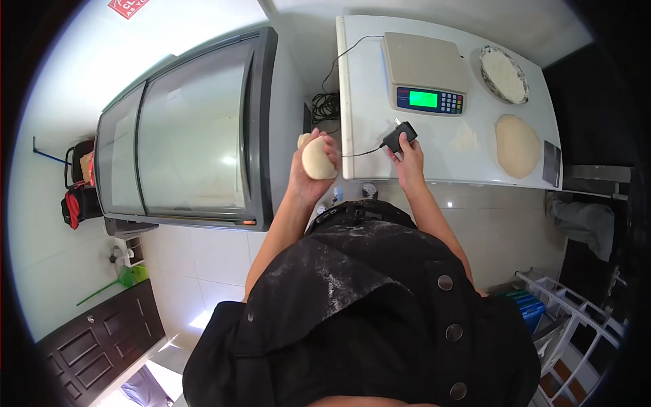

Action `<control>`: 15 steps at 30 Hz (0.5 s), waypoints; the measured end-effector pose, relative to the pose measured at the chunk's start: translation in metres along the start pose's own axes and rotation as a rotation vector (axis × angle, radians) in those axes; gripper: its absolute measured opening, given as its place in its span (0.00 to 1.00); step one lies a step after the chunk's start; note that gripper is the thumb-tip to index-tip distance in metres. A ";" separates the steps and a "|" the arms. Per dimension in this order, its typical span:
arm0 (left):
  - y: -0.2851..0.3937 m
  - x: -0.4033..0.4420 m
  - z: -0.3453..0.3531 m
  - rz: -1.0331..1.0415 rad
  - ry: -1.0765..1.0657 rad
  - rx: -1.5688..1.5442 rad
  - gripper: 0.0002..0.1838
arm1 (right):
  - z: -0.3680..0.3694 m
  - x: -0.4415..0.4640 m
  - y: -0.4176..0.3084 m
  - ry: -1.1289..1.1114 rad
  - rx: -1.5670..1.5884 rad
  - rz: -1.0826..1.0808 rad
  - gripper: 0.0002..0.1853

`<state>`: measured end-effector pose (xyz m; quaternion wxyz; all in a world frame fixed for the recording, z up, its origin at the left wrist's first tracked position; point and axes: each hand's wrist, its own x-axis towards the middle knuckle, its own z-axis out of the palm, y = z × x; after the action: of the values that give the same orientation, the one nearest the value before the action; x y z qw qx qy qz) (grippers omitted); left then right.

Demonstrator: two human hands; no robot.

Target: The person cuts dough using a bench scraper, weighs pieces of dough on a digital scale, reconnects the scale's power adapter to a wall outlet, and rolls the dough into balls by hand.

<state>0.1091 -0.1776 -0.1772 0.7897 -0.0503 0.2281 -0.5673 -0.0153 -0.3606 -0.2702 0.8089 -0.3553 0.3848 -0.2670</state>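
Observation:
A pale lump of dough is squeezed in my left hand, off the left edge of the white table. My right hand grips a black power adapter near the table's front edge; its prongs point up and away from me. A thin cord runs from the adapter to the left, over the table's side. Beyond the adapter stands a digital scale with a lit green display and a bare platform. To the right, a large flattened piece of dough lies on the table.
A bowl of flour sits at the table's back right, and a dark flat object lies by its right end. Coiled black cable hangs between the table and a glass-topped freezer. A metal rack stands behind on the right.

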 end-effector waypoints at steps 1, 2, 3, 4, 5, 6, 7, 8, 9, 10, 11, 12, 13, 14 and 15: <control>-0.014 0.010 0.005 0.007 -0.004 -0.004 0.08 | -0.006 0.001 -0.006 0.002 -0.007 0.025 0.19; -0.026 0.018 0.011 0.105 0.021 0.112 0.10 | -0.012 0.003 -0.010 0.005 -0.016 0.052 0.19; -0.037 0.024 0.017 0.203 0.050 0.226 0.12 | -0.017 0.004 -0.014 0.009 -0.025 0.081 0.19; -0.045 0.029 0.022 0.213 0.052 0.217 0.12 | -0.022 0.007 -0.017 0.004 -0.033 0.090 0.19; -0.052 0.033 0.028 0.237 0.112 0.275 0.14 | -0.026 0.009 -0.019 -0.018 -0.035 0.099 0.20; -0.059 0.037 0.032 0.261 0.172 0.330 0.15 | -0.030 0.012 -0.021 -0.039 -0.038 0.109 0.20; -0.064 0.040 0.035 0.283 0.234 0.385 0.16 | -0.034 0.014 -0.023 -0.060 -0.041 0.119 0.20; -0.068 0.043 0.036 0.303 0.295 0.443 0.17 | -0.037 0.016 -0.025 -0.082 -0.041 0.127 0.20; -0.069 0.045 0.034 0.310 0.296 0.436 0.17 | -0.039 0.017 -0.028 -0.086 -0.047 0.133 0.20; -0.068 0.046 0.031 0.293 0.217 0.445 0.20 | -0.041 0.019 -0.031 -0.096 -0.047 0.138 0.20; -0.066 0.047 0.028 0.273 0.137 0.456 0.23 | -0.043 0.020 -0.035 -0.103 -0.046 0.142 0.20; -0.065 0.048 0.026 0.251 0.057 0.467 0.26 | -0.044 0.021 -0.038 -0.109 -0.044 0.145 0.20; -0.065 0.051 0.025 0.229 -0.022 0.478 0.28 | -0.046 0.022 -0.040 -0.114 -0.041 0.147 0.20; -0.065 0.053 0.025 0.230 -0.021 0.477 0.28 | -0.048 0.024 -0.041 -0.114 -0.042 0.150 0.20; -0.066 0.056 0.025 0.262 -0.047 0.508 0.29 | -0.049 0.026 -0.042 -0.120 -0.032 0.146 0.20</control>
<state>0.0760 -0.2567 -0.1491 0.8486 0.1659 0.0650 -0.4982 -0.0473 -0.4228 -0.2708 0.8421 -0.3545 0.3648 -0.1794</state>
